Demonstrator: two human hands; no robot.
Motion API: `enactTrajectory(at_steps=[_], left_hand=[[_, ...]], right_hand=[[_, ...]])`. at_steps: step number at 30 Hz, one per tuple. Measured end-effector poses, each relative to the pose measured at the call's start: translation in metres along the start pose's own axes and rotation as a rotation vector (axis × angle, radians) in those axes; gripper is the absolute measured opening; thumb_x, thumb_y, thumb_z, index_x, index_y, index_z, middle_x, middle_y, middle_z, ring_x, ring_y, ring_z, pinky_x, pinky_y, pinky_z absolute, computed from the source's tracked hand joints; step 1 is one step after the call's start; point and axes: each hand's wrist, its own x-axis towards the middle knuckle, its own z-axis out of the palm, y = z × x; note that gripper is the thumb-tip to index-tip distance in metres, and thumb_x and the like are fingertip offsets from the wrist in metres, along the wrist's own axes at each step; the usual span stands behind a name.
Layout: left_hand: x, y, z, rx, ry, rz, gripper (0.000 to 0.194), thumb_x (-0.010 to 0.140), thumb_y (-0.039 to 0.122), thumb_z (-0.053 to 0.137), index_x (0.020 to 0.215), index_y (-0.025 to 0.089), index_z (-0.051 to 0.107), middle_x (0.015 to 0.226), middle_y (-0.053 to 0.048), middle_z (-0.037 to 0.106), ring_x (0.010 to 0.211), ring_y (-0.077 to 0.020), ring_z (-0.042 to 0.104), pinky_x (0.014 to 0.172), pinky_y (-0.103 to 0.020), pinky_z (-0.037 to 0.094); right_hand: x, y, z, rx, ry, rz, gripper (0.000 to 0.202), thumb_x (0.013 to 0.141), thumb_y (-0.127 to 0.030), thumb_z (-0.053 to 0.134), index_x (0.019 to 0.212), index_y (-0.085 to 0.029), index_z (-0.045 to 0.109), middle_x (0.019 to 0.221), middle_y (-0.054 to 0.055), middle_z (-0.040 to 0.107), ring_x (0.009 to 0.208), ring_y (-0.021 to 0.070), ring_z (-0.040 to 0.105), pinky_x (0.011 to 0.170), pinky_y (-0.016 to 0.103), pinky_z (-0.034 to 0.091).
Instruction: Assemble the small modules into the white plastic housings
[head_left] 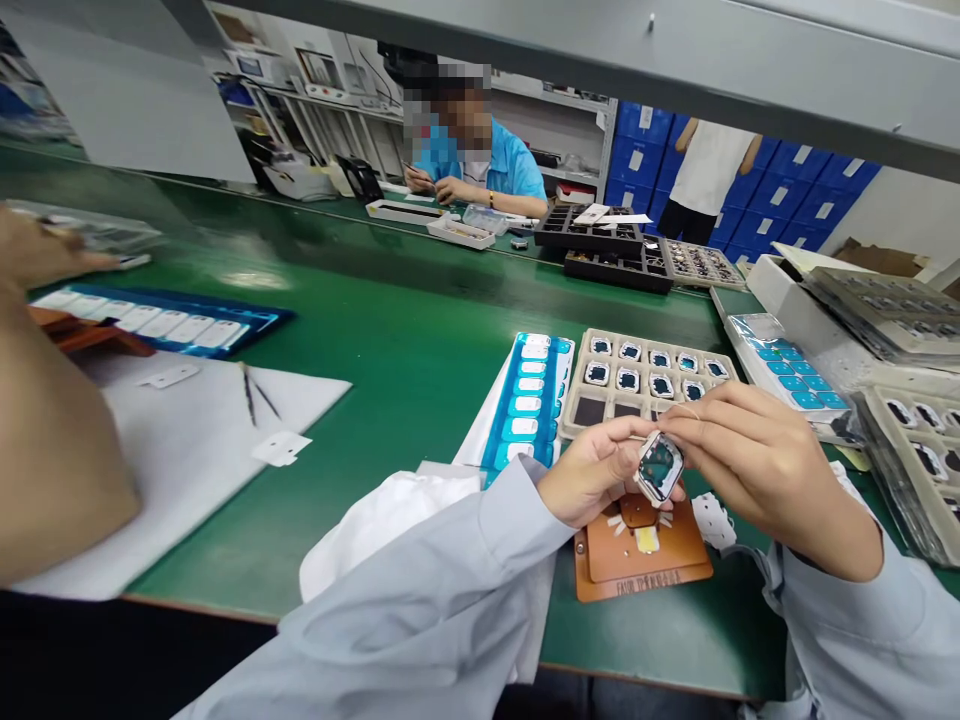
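Between thumb and fingers, my left hand (596, 472) holds a watch case (660, 468), tilted, with a dark green inside and a pale rim. My right hand (757, 465) is closed in a pinch at the case's upper edge; a thin pale strand shows by its fingers, and what it grips is too small to name. Below both hands lies an orange fixture plate (641, 588) with printed marks. Behind them a beige tray (574, 385) carries several similar cases in its pockets. A blue sheet (501, 430) with white pieces lies left of the tray.
White cloth (390, 525) lies beside my left sleeve. Stacked trays (911, 430) and a box (787, 300) stand at right. At left, a neighbour's arm (56, 420) reaches over a white mat (202, 490) with tweezers (251, 392). Across the green table (405, 370) sits a co-worker (480, 160).
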Motion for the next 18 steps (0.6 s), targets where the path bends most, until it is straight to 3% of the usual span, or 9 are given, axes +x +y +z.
enactTrajectory(at_steps=[18], left_hand=[[0.0027,-0.0013,-0.0019,0.004,-0.007,-0.018,0.062,0.061,0.058,0.083,0.096,0.012,0.061,0.071,-0.006,0.074,0.061,-0.0152,0.071,0.056,-0.021,0.055]], right_hand=[[0.0018,-0.0013,0.0025,0.225,0.007,0.162,0.017,0.092,-0.008,0.058,0.096,-0.02,0.07,0.09,0.005,0.077,0.076,0.0194,0.066,0.07,0.037,0.054]])
